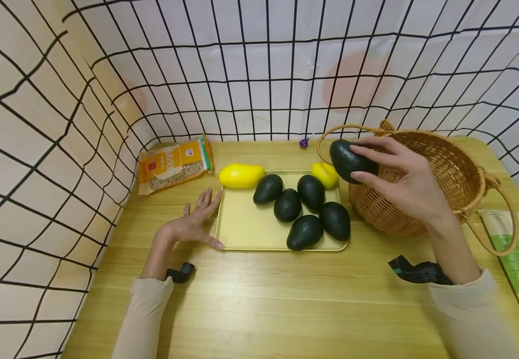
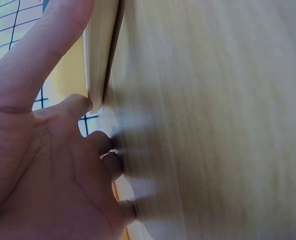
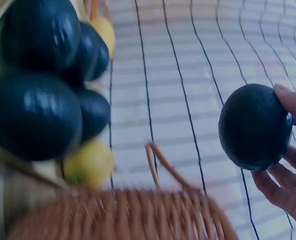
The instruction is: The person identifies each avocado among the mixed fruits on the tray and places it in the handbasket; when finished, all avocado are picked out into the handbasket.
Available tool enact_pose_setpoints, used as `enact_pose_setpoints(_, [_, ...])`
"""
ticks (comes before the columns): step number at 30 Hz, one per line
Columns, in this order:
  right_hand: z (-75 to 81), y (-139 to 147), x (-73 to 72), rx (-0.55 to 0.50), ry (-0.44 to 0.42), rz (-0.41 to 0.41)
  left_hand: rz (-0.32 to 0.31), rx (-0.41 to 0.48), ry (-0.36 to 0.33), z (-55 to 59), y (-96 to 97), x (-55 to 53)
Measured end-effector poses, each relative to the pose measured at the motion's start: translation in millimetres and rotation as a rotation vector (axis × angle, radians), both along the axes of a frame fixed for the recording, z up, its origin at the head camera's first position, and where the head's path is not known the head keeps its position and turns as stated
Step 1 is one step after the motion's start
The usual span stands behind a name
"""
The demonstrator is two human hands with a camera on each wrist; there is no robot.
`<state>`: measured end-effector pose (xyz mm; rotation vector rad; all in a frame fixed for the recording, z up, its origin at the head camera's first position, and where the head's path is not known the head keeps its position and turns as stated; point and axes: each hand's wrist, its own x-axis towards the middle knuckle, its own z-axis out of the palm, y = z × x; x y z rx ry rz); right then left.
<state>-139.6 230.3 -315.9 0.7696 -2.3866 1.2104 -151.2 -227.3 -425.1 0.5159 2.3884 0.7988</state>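
My right hand (image 1: 403, 174) pinches a dark green avocado (image 1: 352, 160) between thumb and fingers, raised beside the wicker basket (image 1: 389, 209). The same avocado (image 3: 255, 127) shows in the right wrist view, held by its end. On the table, my left hand (image 1: 192, 224) lies spread at the left edge of the pale yellow tray (image 1: 241, 219), thumb and forefinger touching its rim. Several avocados (image 1: 304, 232) lie in the tray's right half. A yellow mango (image 1: 241, 176) rests at its back left corner, and a yellow fruit, perhaps a lemon (image 1: 324, 174), at its back right.
An orange packet (image 1: 174, 164) lies behind the left hand. A small purple item (image 1: 303, 143) sits near the back edge. On the right, a green and white package (image 1: 517, 254) lies partly under the basket's handle. Black wire grid (image 1: 268, 65) stands along the back and sides.
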Motion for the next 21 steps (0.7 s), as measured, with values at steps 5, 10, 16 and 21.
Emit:
enact_pose_setpoints(5, [-1.8, 40, 0.6, -0.072, -0.033, -0.172, -0.002, -0.004, 0.005, 0.3, 0.4, 0.6])
enact_pose_setpoints(10, [-15.0, 73, 0.9, -0.118, -0.133, -0.317, -0.005, -0.007, 0.005, -0.5, 0.0, 1.0])
enact_pose_setpoints(16, [-31.1, 91, 0.5, 0.067, -0.207, -0.441, -0.005, -0.006, 0.005, -0.4, -0.5, 0.4])
enact_pose_setpoints(21, [-35.7, 94, -1.7, 0.163, -0.239, -0.478, -0.003, -0.002, 0.004, -0.8, -0.3, -0.1])
